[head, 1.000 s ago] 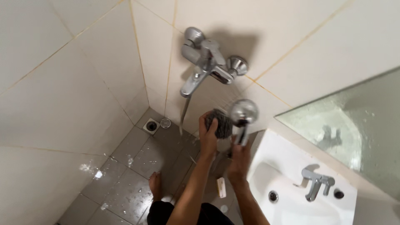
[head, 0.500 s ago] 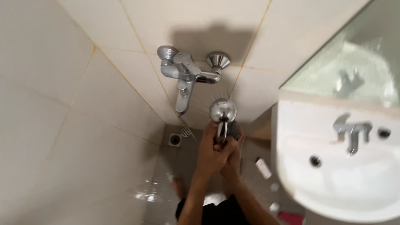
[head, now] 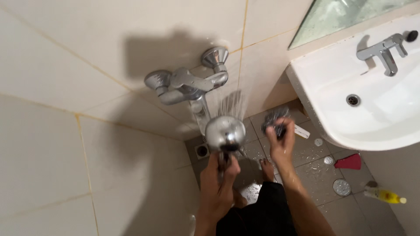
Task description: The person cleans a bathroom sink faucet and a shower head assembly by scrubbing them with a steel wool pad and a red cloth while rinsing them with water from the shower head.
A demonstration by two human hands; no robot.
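My left hand (head: 221,179) grips the handle of a chrome hand shower (head: 225,133), whose round head points at the wall and sprays water upward. The head is just below the chrome wall mixer tap (head: 188,83). My right hand (head: 280,142) is to the right of it, closed around a dark grey scrubbing pad (head: 273,120) held over the floor. My bare feet and dark shorts show below.
A white basin (head: 332,126) with a chrome faucet (head: 383,50) juts out at the right, under a mirror (head: 345,15). On the wet grey floor lie a drain (head: 202,150), a red object (head: 348,162), a round lid (head: 341,187) and a yellow bottle (head: 383,194).
The hands have separated: my right hand moved right with the scrubbing pad, away from the shower head. The shower head now sprays water at the wall. The view has shifted toward the basin.
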